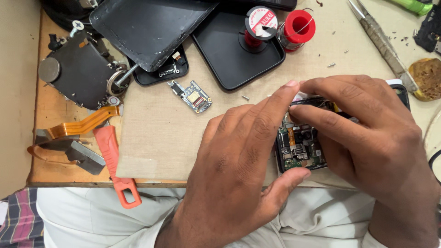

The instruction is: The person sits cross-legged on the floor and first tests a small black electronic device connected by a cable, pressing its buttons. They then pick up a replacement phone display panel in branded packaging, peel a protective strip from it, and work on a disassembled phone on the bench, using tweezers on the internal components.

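Cluttered beige mat (161, 133): left hand (239, 170) and right hand (367, 138) clamp opened phone (301, 147), seemingly by its edges

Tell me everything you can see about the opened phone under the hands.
The opened phone lies flat on the beige mat near the table's front edge, back cover off. Its dark frame encloses a green circuit board with small metal shields, camera modules and an orange flex strip. The left hand grips its lower edge with the thumb and reaches a finger over its top; the right hand covers its right side, fingertips pressing near the top. Much of it is hidden.
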